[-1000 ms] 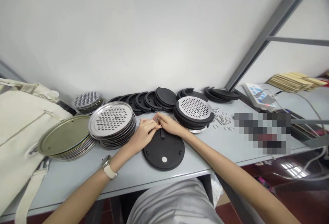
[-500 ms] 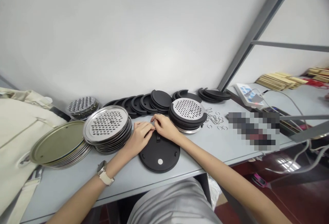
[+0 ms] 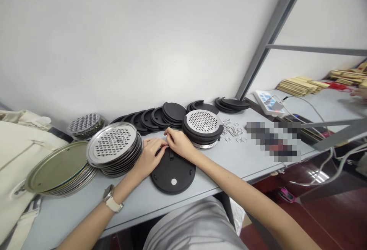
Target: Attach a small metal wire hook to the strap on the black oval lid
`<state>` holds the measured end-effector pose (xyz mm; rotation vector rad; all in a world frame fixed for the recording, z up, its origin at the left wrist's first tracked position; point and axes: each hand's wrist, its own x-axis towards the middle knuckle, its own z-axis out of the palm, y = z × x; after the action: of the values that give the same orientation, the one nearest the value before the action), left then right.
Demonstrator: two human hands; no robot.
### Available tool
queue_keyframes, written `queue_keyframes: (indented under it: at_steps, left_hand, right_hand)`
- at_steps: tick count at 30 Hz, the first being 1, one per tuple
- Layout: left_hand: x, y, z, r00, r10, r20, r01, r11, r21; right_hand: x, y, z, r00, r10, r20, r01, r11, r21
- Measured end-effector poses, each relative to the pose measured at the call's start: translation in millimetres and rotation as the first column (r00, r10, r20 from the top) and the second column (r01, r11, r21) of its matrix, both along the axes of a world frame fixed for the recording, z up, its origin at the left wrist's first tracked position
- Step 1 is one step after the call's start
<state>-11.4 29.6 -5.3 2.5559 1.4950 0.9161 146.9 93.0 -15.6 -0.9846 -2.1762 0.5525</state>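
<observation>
A round black disc (image 3: 173, 171) with a white dot, two small feet and a raised tab lies flat on the table in front of me. At its far edge, my left hand (image 3: 153, 154) and my right hand (image 3: 178, 142) meet with fingertips pinched together. A small thing shows between them, too small to name. Just right of my right hand stands a pile of black rimmed discs topped by a perforated metal grater plate (image 3: 204, 122). Left of my left hand is a stack of round metal grater plates (image 3: 116, 143).
Loose metal rings (image 3: 233, 130) lie at the right. Black discs (image 3: 145, 120) lean along the wall. Green-topped round trays (image 3: 57, 168) and a cream bag (image 3: 17, 166) are at the left. A metal post (image 3: 269, 39) and a power strip (image 3: 268, 103) stand at the right.
The view has shifted slightly, so the table's contents sit a little further left. Both hands stay pinched at the disc's far edge. At the far right, another person's hand shows more.
</observation>
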Motion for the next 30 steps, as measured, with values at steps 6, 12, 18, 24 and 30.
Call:
queue_keyframes:
  at_steps: [6, 12, 18, 24, 30]
  left_hand:
    - [0.9, 0.1, -0.7, 1.0, 0.013, 0.01, -0.014, 1.0, 0.028]
    - [-1.0, -0.5, -4.8, 0.999, 0.012, 0.034, -0.015, 0.997, 0.072]
    - [-1.9, -0.8, -4.5, 0.986, 0.108, 0.126, -0.134, 0.965, 0.226]
    - [-3.3, 1.1, -5.2, 0.977, 0.092, 0.19, -0.137, 0.961, 0.239]
    - [0.1, -1.3, -10.9, 0.963, 0.092, 0.254, -0.12, 0.988, 0.093]
  right_hand:
    - [1.8, -3.5, 2.3, 1.0, -0.011, 0.025, 0.01, 1.0, 0.019]
    - [2.7, -13.2, 9.6, 1.0, 0.014, 0.012, -0.014, 0.999, 0.046]
    - [0.4, -18.9, 14.7, 1.0, -0.008, 0.028, 0.004, 0.993, 0.116]
    - [-1.5, -19.9, 14.8, 0.994, 0.105, 0.015, -0.106, 0.981, 0.162]
    - [3.1, -23.1, 21.6, 0.993, 0.083, -0.085, -0.066, 0.982, 0.179]
